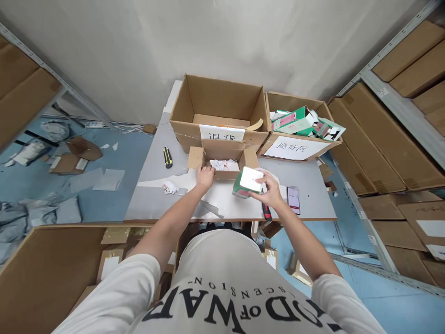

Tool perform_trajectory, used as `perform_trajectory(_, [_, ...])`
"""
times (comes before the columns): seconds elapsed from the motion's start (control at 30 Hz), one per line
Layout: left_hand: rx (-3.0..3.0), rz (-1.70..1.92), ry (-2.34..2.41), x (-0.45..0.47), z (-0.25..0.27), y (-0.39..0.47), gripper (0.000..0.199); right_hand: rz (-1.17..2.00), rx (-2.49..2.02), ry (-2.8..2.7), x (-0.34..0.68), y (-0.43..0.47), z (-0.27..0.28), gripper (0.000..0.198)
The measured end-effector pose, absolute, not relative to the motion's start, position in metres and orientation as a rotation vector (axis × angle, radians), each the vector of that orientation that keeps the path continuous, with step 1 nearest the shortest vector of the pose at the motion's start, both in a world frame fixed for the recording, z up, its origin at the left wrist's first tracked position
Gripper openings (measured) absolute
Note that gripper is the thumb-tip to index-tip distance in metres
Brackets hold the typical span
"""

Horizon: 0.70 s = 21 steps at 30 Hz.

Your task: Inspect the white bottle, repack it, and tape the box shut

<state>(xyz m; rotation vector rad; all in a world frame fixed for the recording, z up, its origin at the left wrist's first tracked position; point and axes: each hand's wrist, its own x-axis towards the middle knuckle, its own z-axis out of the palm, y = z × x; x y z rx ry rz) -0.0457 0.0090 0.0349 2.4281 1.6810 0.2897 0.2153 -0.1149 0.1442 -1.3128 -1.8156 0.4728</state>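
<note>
My right hand point(270, 190) grips a small green-and-white carton point(251, 179), tilted above the table with its white end facing up. My left hand point(206, 177) is closed on the front left corner of a small open cardboard box point(227, 175). Crumpled white paper point(224, 165) lies inside that box, whose side flaps are spread. Below my right hand, a red-and-black tool point(266, 212), perhaps a cutter, lies partly hidden. A yellow-and-black utility knife point(168, 157) rests left of the small box.
Behind stand a large open cardboard box point(219, 88) and another box point(295, 153) holding several green cartons. A phone point(293, 200) and a crumpled scrap point(170, 187) lie on the table point(149, 204). Shelves of boxes point(382, 134) flank the right; a big carton point(52, 269) stands at front left.
</note>
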Motion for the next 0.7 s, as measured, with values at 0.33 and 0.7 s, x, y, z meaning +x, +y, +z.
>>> perform_trajectory(0.33, [2.306,0.626,1.55,-0.043,0.045,-0.027,0.05,0.623,-1.421,-1.764,0.203,-0.137,0.031,0.032])
perform_trajectory(0.7, [1.835,0.688,1.074,-0.003,0.023,-0.096,0.105,0.726,-1.364,-1.886,0.219,-0.126,0.037,0.035])
